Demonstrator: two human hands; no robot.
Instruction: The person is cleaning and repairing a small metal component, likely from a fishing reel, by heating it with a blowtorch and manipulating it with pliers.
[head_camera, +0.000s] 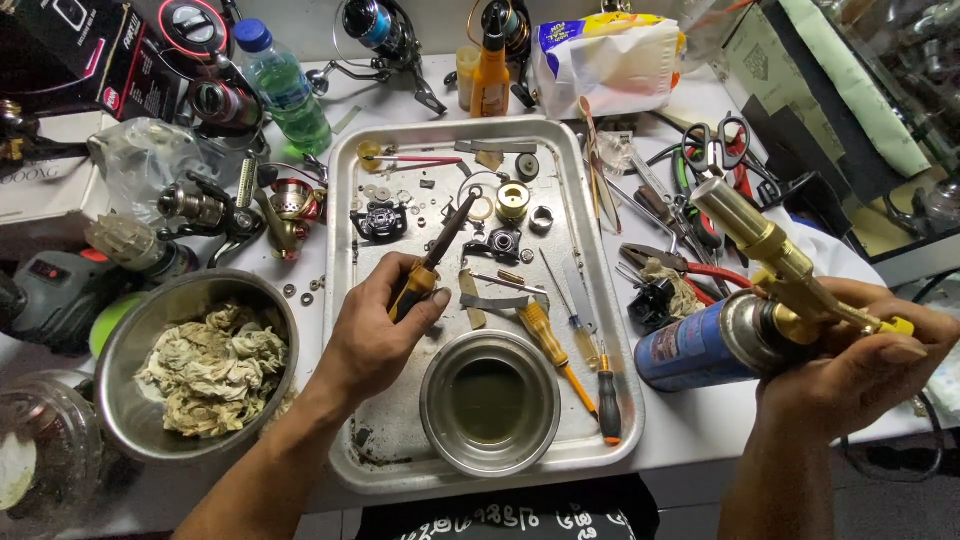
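Note:
My left hand (375, 335) grips a yellow-and-black handled tool (432, 262) over the metal tray (345, 180); its dark tip points up toward the small black reel parts (381, 221) and a brass part (513, 200). My right hand (860, 360) holds a blue gas canister (695, 348) with a brass torch head (760, 238), tilted up to the left, beside the tray's right edge. A small steel bowl (489, 402) with dark liquid sits in the tray near my left hand.
A large steel bowl of dirty rags (212, 368) stands at the left. Screwdrivers (560, 340) lie in the tray. Scissors and pliers (700, 190) crowd the right side; fishing reels (270, 205), a green bottle (285, 90) and an orange bottle (491, 75) stand behind.

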